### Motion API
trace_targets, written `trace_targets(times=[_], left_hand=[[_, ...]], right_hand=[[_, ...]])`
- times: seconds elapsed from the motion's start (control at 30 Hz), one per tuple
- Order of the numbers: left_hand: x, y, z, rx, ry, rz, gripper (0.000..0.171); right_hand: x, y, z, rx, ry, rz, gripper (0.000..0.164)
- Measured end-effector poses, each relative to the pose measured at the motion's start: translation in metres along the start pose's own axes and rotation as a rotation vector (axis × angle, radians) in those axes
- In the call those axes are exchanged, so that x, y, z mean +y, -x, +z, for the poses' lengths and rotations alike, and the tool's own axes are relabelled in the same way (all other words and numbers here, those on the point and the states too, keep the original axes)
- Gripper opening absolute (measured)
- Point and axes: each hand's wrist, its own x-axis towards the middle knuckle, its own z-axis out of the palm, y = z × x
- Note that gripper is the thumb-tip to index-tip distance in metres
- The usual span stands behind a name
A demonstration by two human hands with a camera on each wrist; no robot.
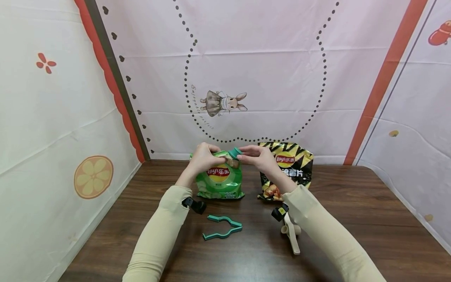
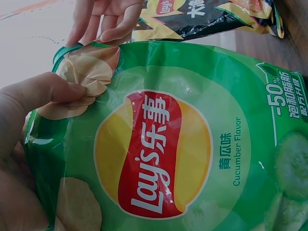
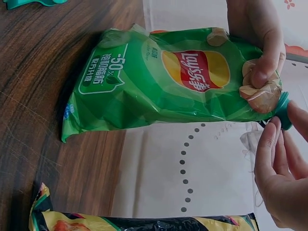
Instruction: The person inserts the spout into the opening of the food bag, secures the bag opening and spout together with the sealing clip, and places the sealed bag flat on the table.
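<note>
Green Lay's bag (image 1: 219,185), cucumber flavor, upright near the back of the wood table (image 1: 260,254), L of a black Lay's bag (image 1: 287,172). Your L hand (image 1: 206,157) pinches its top, thumb flat on the front film, other fingers mostly hidden behind. Your R hand (image 1: 261,159) has thumb & fingertips closed on a small teal cap (image 1: 235,152) at the bag's upper corner, R side in head view; can't tell if it's attached.

Handling, by judgement: bag prob. v. light, soft & puffy, w/ slick, crinkly film that may slide under a dry thumb. Chips inside are likely brittle, so don't squeeze the belly; hold the flat top edge, close to the corner, w/ thumb in front & fingers behind. Cap looks like stiff plastic, small & round: grip its rim w/ fingertips, w/o dragging the film sideways.

On the table nearer you: a teal clip (image 1: 230,231), arms spread, in front of the green bag; a beige clip (image 1: 292,236) by your R sleeve (image 1: 324,223), partly hidden.
</note>
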Motion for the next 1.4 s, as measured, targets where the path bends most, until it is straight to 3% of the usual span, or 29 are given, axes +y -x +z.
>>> trace_targets(times=[0.3,0.67,1.0,1.4], left_hand=[[0.000,-0.001,0.000,0.007,-0.002,-0.002,0.008],[0.000,-0.002,0.000,0.013,-0.013,0.009,0.009],[-0.002,-0.002,0.001,0.008,0.012,0.018,0.008],[-0.001,-0.002,0.001,0.005,0.017,0.016,0.006]], right_hand=[[0.000,0.014,0.005,0.111,0.059,0.035,0.039],[0.010,0.033,0.015,0.136,0.118,0.082,0.040],[0.017,0.055,0.029,0.068,0.205,0.081,0.033],[0.039,0.068,0.045,-0.045,0.174,0.139,0.032]])
